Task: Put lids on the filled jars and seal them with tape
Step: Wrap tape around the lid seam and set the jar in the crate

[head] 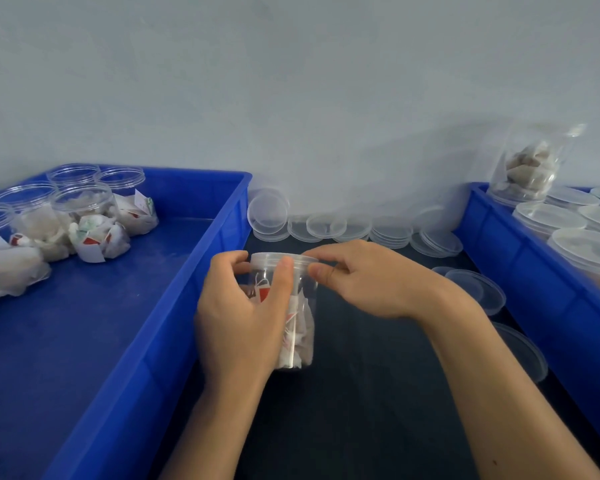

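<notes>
A clear filled jar (288,317) is held upright over the dark counter (378,393), between the left blue bin (174,306) and the right blue bin (534,271). Its body is gripped by the left hand (243,317), with the fingers curled round the far side and the thumb laid up the near wall to the lid (283,260). The lid is already seated on the mouth of the jar. Its right edge is pinched by the right hand (364,282), thumb below and forefinger above; whether a strip of clear tape is also held there cannot be told, since nothing clear can be made out against the plastic.

The long axis of the jar runs vertically, so the seam to be sealed lies level, at the fingertips of both hands. The right hand is judged the nearer to it. Loose lids (343,226) are heaped along the wall behind, and unlidded jars (84,216) are left in the left bin.
</notes>
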